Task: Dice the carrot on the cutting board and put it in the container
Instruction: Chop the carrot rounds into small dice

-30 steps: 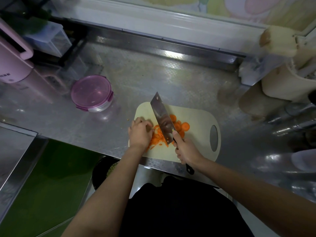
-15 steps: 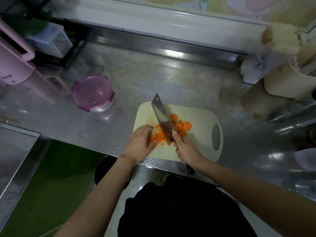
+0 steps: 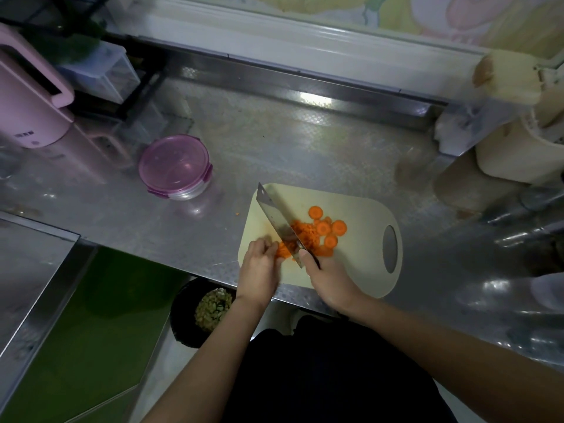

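On the steel counter [image 3: 274,141], near its front edge: pale cutting board [image 3: 360,270], handle hole to the right. Carrot [image 3: 323,228]: round slices and chopped bits at mid-board. Cleaver [image 3: 276,218]: blade tilted, its edge in the chopped pile. Right hand [image 3: 329,279]: wrapped round the cleaver's handle. Left hand [image 3: 258,270]: fingers bent, tips on chopped carrot left of the blade. Container [image 3: 174,166]: purple lid on, well left of the board. Pink appliance [image 3: 27,96]: far left.

No wording is legible on this kitchen counter. A small dark printed mark [image 3: 26,134] low on the front of the pink appliance [image 3: 29,99], far left, is too blurred to read as letters or numbers.
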